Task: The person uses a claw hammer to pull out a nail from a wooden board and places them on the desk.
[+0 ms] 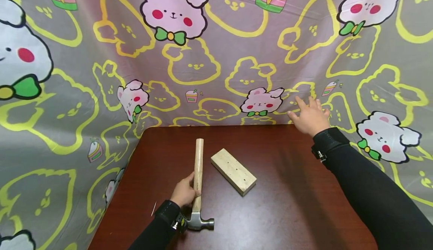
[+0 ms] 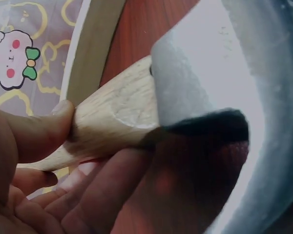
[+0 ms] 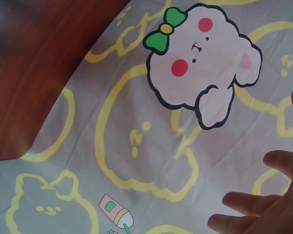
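A claw hammer (image 1: 199,175) with a pale wooden handle and a grey metal head points its handle away from me, head nearest. My left hand (image 1: 184,193) grips the handle partway down, above the head. Close up in the left wrist view, thumb and fingers wrap the handle (image 2: 119,105) just behind the metal head (image 2: 195,63). To the hammer's right lies a pale wooden block (image 1: 234,171) with several small dark spots along its top. My right hand (image 1: 309,116) is raised by the table's far right corner, fingers spread, holding nothing.
A thin nail-like piece (image 1: 153,208) is on the brown table (image 1: 270,205), left of my left wrist. Cartoon-patterned cloth (image 1: 216,65) hangs behind the table's far edge and along both sides. My right arm casts a shadow across the tabletop.
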### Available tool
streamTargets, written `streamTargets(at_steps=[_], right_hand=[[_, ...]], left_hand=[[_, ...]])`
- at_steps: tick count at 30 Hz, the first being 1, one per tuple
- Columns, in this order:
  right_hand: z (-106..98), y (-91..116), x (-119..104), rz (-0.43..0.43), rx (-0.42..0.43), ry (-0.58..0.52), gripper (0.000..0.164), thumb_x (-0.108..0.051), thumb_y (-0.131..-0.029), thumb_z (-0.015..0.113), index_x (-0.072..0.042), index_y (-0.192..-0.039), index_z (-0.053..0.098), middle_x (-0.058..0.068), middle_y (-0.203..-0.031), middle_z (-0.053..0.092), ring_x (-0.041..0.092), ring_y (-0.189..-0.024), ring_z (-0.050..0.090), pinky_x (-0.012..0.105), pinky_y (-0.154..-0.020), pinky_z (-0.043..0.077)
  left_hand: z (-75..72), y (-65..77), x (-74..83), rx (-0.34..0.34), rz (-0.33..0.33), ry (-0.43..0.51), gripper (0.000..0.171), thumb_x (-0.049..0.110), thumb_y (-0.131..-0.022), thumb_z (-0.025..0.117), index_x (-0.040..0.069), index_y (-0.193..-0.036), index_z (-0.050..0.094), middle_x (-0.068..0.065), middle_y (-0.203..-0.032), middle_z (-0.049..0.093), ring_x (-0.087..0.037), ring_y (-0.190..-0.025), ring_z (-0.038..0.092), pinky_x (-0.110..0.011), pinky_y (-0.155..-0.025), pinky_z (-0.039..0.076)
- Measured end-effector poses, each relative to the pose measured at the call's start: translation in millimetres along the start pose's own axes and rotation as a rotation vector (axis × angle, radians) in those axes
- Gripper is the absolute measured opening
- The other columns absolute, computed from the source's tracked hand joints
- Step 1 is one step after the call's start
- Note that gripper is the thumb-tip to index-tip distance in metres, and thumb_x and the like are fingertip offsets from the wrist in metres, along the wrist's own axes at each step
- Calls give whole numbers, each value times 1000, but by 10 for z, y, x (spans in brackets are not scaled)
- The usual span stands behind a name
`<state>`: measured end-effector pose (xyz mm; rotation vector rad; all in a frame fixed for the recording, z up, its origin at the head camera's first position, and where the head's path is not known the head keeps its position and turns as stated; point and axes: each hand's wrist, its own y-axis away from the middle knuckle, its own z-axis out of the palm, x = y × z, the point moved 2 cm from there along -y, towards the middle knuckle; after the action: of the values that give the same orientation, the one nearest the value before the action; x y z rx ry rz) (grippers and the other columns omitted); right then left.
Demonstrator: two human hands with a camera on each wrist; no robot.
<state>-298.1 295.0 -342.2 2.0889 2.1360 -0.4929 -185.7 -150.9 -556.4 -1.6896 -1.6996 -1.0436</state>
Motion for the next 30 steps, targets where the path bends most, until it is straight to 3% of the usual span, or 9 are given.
streamTargets(at_steps=[4,10,13,19,24,27,30], right_hand=[[1,9,30,3,-16,2,73,-54,-101,43,-8,-156,29,37,-154,15,57,-141,10,79,-98,10],[23,18,37,5,-18,25,69,-52,-100,45,-6,-151,37,35,-153,22,55,-139,18,78,-97,14],[40,29,26,7,-27,36,68,-51,-100,47,-5,-150,39,34,-151,25,52,-138,23,78,-95,16],[69,65,24,2,-54,47,67,-49,-101,47,-1,-147,43,33,-148,31,50,-137,26,78,-97,14],[96,84,51,2,-84,55,68,-51,-101,45,0,-145,45,31,-149,32,49,-138,26,79,-98,13],[103,87,66,2,-87,56,69,-52,-101,45,0,-146,44,31,-150,31,49,-138,25,79,-98,13],[100,88,74,4,-80,50,68,-51,-101,46,0,-146,44,31,-150,31,49,-138,26,79,-98,14]], left_hand=[[23,-28,-23,1,-28,-42,87,0,-75,80,1,-152,38,-22,-85,63,-22,-48,60,-38,-37,51],[78,-102,-28,57,65,-331,77,9,-72,82,-4,-141,51,-19,-88,68,-31,-69,64,-45,-61,54],[116,-132,-56,88,78,-413,69,13,-70,82,-1,-133,58,-16,-86,69,-35,-76,65,-49,-69,53],[151,-140,-54,101,72,-449,47,12,-66,80,1,-110,65,-8,-73,64,-30,-67,62,-46,-61,51],[145,-115,8,93,72,-510,21,12,-66,79,3,-78,64,-6,-62,57,-25,-57,57,-41,-54,50],[139,-110,50,85,58,-538,21,12,-67,80,6,-65,60,-5,-59,55,-23,-54,55,-39,-51,49],[129,-118,100,81,53,-557,24,13,-67,82,6,-64,59,-6,-59,55,-23,-54,56,-40,-51,50]])
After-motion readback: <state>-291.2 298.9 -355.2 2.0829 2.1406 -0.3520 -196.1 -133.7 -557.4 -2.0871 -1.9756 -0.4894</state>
